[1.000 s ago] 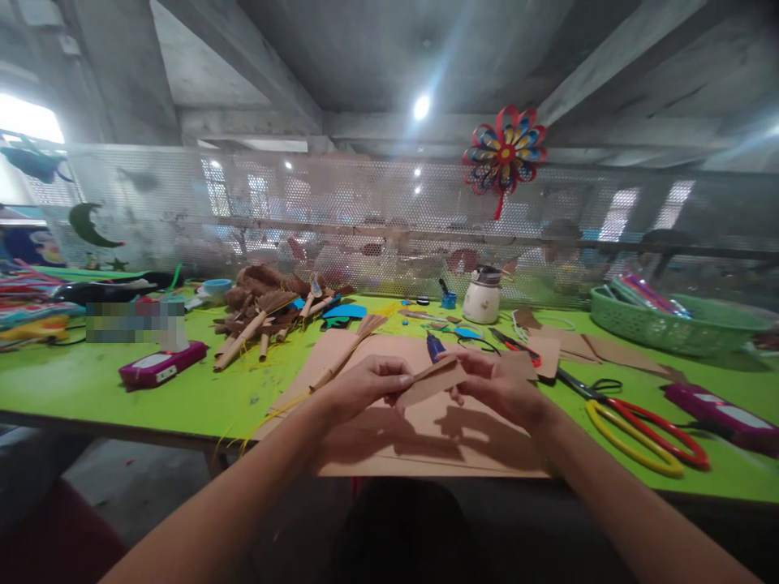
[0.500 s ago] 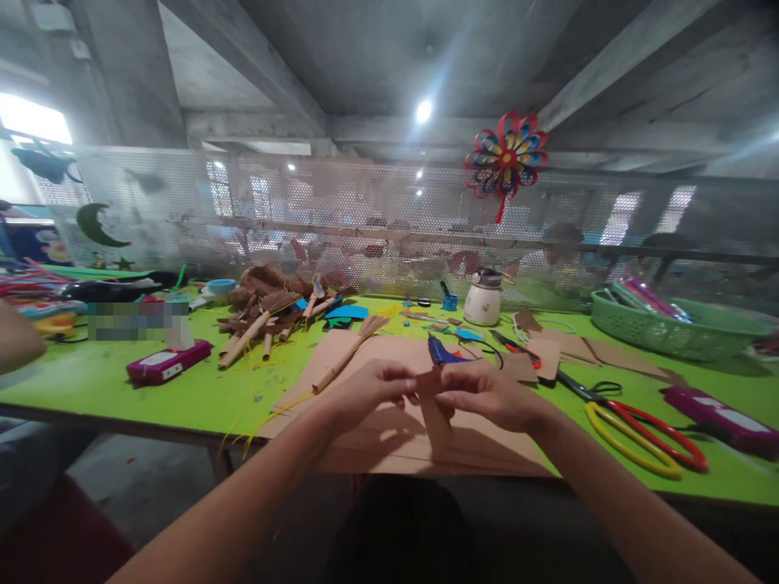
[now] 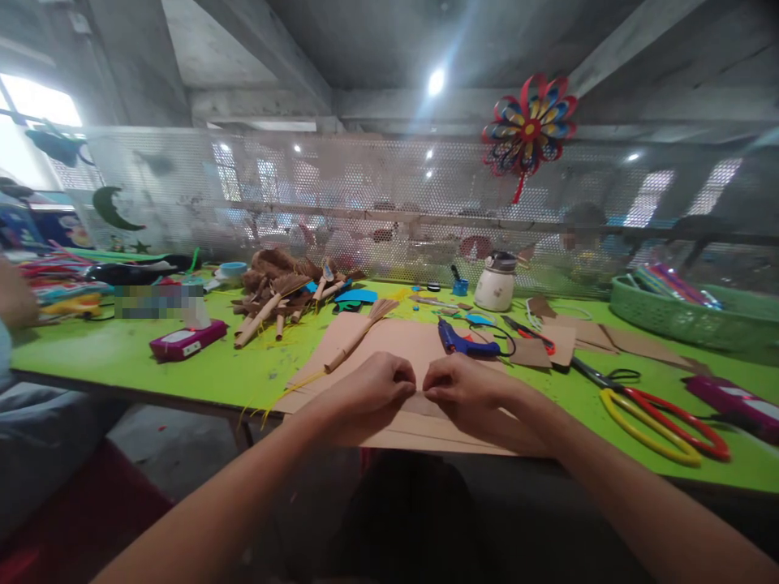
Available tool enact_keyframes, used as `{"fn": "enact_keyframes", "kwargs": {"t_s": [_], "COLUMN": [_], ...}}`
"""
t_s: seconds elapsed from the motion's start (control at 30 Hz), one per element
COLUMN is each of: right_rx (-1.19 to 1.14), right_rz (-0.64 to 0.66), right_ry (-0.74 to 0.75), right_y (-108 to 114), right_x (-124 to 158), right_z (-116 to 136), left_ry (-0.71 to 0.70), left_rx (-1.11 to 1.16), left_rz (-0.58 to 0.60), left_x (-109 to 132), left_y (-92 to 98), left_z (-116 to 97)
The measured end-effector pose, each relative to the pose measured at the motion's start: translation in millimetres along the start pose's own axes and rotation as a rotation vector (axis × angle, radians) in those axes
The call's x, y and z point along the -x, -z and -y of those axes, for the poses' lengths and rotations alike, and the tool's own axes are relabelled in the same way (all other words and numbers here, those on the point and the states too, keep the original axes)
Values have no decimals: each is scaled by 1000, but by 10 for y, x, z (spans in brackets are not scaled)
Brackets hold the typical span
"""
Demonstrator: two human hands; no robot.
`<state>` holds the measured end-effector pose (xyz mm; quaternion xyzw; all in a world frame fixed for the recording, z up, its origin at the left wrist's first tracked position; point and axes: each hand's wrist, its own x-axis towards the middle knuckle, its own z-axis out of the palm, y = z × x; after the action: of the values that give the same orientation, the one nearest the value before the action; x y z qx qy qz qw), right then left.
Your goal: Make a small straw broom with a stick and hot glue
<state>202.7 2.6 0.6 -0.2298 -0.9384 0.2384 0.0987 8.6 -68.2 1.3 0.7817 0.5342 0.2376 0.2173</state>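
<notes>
My left hand [image 3: 374, 383] and my right hand [image 3: 471, 381] are close together, low over a large brown paper sheet [image 3: 405, 337]. Both are closed in a pinch, fingertips nearly meeting, on a small piece of brown paper mostly hidden by the fingers and blending with the sheet. Just beyond the right hand lies a blue glue gun [image 3: 468, 345]. A rolled brown paper stick with a frayed, fanned end [image 3: 356, 341] rests on the sheet's left part, past the left hand.
On the green table [image 3: 256, 389] are large scissors with red and yellow handles [image 3: 663, 422], a white jar [image 3: 494, 284], a green basket [image 3: 694, 312] and a purple tissue pack [image 3: 188, 341]. Brown paper rolls [image 3: 261, 316] are heaped back left. Another person's arm [image 3: 15, 292] shows at left.
The upright brown paper strip between my hands has gone down out of clear sight. Both hands have turned palms down and come lower over the sheet. The view has shifted slightly.
</notes>
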Motion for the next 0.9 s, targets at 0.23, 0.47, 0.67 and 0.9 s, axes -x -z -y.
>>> {"fn": "enact_keyframes", "kwargs": {"t_s": [0.23, 0.47, 0.67, 0.9], "right_rx": [-51, -45, 91, 293], "right_rz": [-99, -153, -202, -236], "right_ry": [-69, -54, 23, 93], "right_y": [-70, -116, -141, -174], "right_x": [109, 105, 184, 247], "right_z": [58, 56, 107, 134], "left_ry": [-140, -193, -285, -402], "left_rx": [-136, -215, -280, -300], "left_rz": [-2, 52, 29, -8], "left_x": [-1, -84, -129, -101], "left_y": [43, -27, -33, -26], "left_z": [-20, 24, 60, 71]}}
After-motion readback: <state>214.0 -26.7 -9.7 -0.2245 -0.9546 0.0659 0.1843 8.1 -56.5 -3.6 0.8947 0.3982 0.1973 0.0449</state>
